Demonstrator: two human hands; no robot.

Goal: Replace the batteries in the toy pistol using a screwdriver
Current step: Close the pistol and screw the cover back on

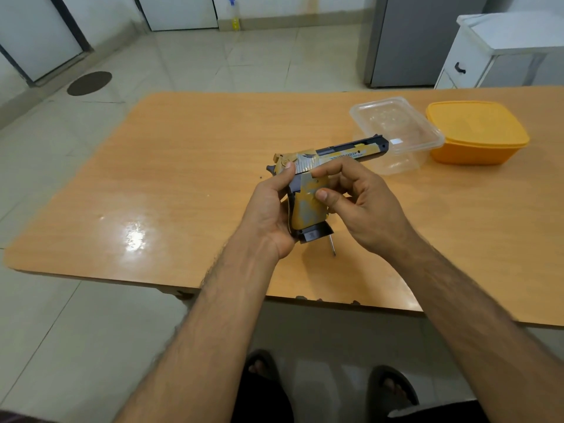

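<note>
A clear tub point(396, 132) and orange box point(477, 132) sit upper right on my bench point(183, 178); at centre, my left hand point(268, 215) grips the yellow-grey toy pistol point(308, 193), right hand point(363, 203) pinching its grip, screwdriver point(332, 246) tip beneath.

Left hand point(268, 209) and right hand point(363, 203) raised together, fingers curled

Bare forearms and hands point(320, 203), no sleeves; dark open-toed sandals point(392, 386) on both feet.
</note>
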